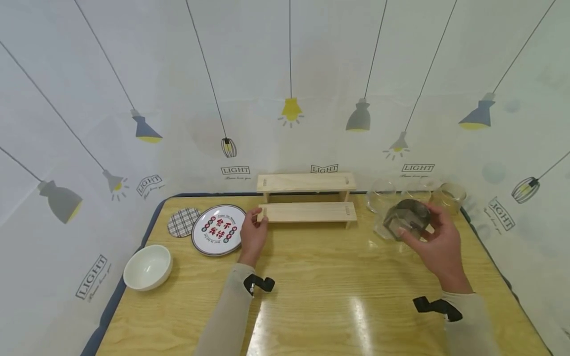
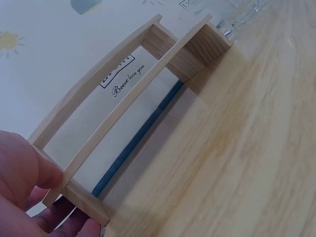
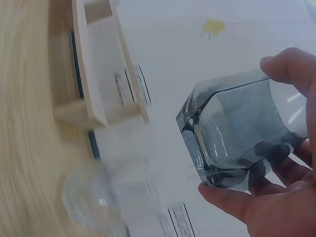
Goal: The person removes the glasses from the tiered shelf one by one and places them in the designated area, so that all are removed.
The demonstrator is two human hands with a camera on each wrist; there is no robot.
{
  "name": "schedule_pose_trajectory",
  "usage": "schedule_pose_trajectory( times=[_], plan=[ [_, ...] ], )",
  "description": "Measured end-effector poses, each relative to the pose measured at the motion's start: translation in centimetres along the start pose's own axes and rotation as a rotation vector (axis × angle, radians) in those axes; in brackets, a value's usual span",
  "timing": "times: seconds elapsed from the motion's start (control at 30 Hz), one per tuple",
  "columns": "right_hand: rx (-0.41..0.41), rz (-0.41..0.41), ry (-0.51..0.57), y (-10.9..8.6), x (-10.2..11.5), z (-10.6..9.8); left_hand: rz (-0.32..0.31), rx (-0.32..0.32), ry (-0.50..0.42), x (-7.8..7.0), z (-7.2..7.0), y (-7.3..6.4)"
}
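A small two-tier wooden shelf (image 1: 307,212) stands at the back middle of the table. My left hand (image 1: 254,236) grips the left end of its lower board; the left wrist view shows the thumb over the board (image 2: 116,111) and the other fingers around the end support. Off the shelf's right side, my right hand (image 1: 441,247) holds a grey-tinted faceted glass (image 3: 237,126) in the air, tilted on its side. The thumb is on one side of the glass and the fingers are on the other. Behind and below it are clear glasses (image 1: 379,194), partly hidden, and an amber-tinted glass (image 1: 451,194).
Left of the shelf lies a white plate (image 1: 229,212) with red characters, beside a checkered round mat (image 1: 180,222). A white bowl (image 1: 149,267) sits at the table's left edge. Lamp-printed white sheeting (image 1: 320,64) surrounds the wooden table (image 1: 320,287) at the back and sides.
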State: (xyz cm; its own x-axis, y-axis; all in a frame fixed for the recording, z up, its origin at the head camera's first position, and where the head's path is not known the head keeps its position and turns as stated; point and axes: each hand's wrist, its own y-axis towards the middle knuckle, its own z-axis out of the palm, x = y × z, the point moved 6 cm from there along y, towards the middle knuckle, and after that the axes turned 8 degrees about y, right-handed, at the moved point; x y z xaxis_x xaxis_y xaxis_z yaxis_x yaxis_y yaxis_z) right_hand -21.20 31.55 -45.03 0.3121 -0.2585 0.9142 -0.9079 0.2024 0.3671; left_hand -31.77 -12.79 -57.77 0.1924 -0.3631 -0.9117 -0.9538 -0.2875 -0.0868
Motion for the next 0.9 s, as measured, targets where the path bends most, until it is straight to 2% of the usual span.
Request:
schedule_pose_trajectory(
  times=[0.27,0.47,0.6,0.73,0.83,0.9],
  plan=[
    [-0.154,0.067,-0.164,1.4,-2.2,-7.3,0.008,-0.003,-0.002,0.2,0.0,-0.2],
    [-0.204,0.157,-0.268,2.9,-4.6,-11.2,0.003,0.002,-0.002,0.0,0.0,-0.1],
    [-0.253,0.257,-0.299,3.6,-6.8,-13.3,-0.011,0.008,-0.002,0.0,0.1,-0.1],
    [-0.3,0.332,-0.273,4.2,-9.0,-14.6,-0.011,0.009,-0.007,-0.1,0.1,-0.1],
    [-0.311,0.38,-0.243,4.4,-10.8,-15.3,-0.01,0.008,-0.006,0.0,0.0,0.0],
    [-0.291,0.427,-0.249,4.5,-11.9,-15.5,-0.01,0.012,-0.007,0.0,0.0,0.0]
  ],
)
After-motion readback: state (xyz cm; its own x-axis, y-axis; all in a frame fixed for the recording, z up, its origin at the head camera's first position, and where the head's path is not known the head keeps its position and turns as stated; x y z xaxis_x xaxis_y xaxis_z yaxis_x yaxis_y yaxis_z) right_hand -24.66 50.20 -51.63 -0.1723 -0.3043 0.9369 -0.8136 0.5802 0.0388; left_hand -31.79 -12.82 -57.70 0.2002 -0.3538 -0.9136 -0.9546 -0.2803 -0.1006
